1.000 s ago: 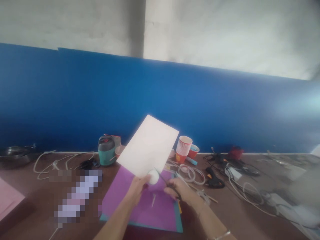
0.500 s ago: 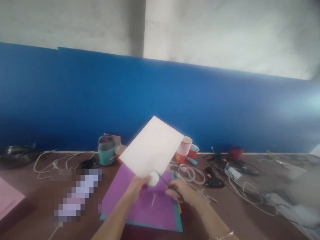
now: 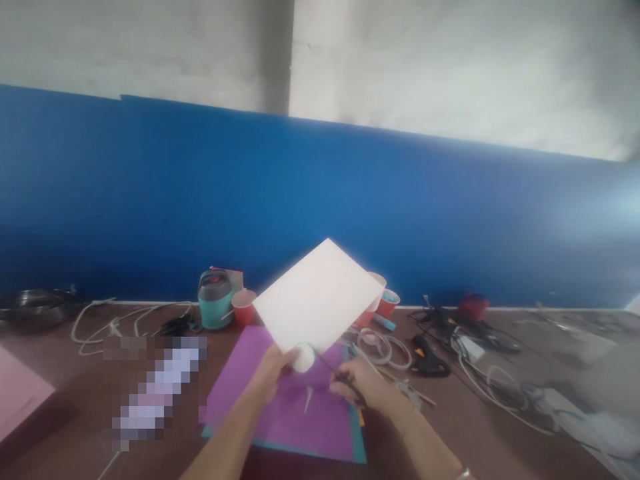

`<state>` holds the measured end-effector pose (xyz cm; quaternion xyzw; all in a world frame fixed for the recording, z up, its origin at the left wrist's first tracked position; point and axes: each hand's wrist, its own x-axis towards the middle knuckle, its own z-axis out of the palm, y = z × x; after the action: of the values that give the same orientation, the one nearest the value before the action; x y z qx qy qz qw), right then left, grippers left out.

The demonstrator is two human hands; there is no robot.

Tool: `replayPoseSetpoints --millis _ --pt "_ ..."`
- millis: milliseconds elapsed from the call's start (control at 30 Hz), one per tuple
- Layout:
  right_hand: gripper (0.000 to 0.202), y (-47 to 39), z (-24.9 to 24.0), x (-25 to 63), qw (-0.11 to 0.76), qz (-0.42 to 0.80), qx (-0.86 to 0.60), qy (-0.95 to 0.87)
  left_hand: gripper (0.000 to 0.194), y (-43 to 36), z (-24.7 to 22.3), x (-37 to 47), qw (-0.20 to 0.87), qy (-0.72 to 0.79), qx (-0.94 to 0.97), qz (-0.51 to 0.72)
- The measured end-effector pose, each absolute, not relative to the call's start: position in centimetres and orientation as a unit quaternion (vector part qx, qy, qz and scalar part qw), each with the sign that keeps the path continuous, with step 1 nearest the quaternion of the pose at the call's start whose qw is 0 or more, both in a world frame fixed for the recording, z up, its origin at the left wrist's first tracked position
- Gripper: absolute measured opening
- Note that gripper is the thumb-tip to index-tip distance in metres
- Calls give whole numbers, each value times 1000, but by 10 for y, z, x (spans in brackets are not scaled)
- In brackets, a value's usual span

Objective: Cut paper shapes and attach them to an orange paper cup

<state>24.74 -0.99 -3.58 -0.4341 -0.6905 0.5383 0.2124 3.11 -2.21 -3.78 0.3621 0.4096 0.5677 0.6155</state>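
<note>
The left grip [image 3: 271, 370] pinched a white sheet [image 3: 319, 297] slanting lengthwise up-right from it while the right grip [image 3: 364, 385] held scissors [image 3: 345, 378] aimed up-left.

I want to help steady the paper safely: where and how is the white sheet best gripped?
Probably at its left corner, coming from the left. The white sheet is thin and flat, so pinch it thumb above, fingers below. Its lower end is crowded: the left hand holds there, and the scissors in the right hand are close.
</note>
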Motion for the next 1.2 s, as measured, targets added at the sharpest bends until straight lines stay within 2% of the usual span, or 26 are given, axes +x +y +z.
replayPoseSetpoints --millis 100,233,500,767,933,1200 --pt "23 -16 -37 237 240 538 -427 -686 46 -21 -42 41 586 416 317 619" --pt "30 -20 -45 224 256 561 -451 -646 42 -21 -47 47 552 428 312 644" --pt "33 -28 -42 217 259 546 -470 -643 38 -19 -48 44 545 415 356 636" --pt "40 -31 -31 203 279 555 -494 -608 43 -21 -47 50 536 413 368 638" --pt "40 -33 -25 199 314 569 -459 -606 45 -21 -49 52 535 408 369 641" --pt "44 -35 -36 197 335 590 -464 -570 42 -21 -53 54 542 401 373 637"
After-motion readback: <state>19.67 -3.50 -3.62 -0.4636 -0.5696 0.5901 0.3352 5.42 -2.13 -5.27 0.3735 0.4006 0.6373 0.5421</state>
